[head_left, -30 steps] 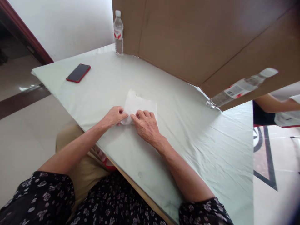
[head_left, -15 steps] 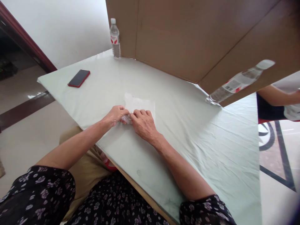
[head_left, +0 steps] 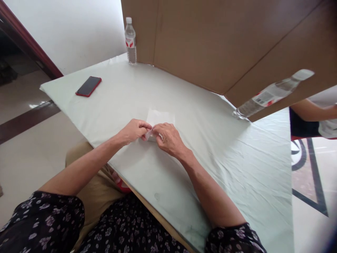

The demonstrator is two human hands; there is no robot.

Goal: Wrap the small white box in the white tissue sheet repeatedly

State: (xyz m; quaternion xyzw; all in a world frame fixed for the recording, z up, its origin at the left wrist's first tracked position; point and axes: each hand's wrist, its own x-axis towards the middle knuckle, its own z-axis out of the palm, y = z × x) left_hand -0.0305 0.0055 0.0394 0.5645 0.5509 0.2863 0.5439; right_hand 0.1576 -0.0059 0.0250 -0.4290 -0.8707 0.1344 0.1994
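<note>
A thin white tissue-like sheet [head_left: 160, 116] lies near the front edge of the table, its far part flat on the cloth. Its near edge is lifted and pinched. My left hand [head_left: 134, 131] grips that edge from the left between thumb and fingers. From the right, my right hand [head_left: 170, 138] closes its fingertips on the same edge, almost touching the left fingertips. Both hands partly cover the sheet, so whether anything is inside it I cannot tell.
A pale green cloth covers the table [head_left: 126, 95]. A red-edged phone [head_left: 88, 86] lies at the left. Two water bottles [head_left: 131, 42] stand against a large brown cardboard panel [head_left: 189, 42]. Another person's arm [head_left: 310, 109] shows beyond it at the right.
Both hands have shifted slightly right. My right hand has turned from lying over the sheet to pinching its edge, and the near edge now stands raised between the fingertips.
</note>
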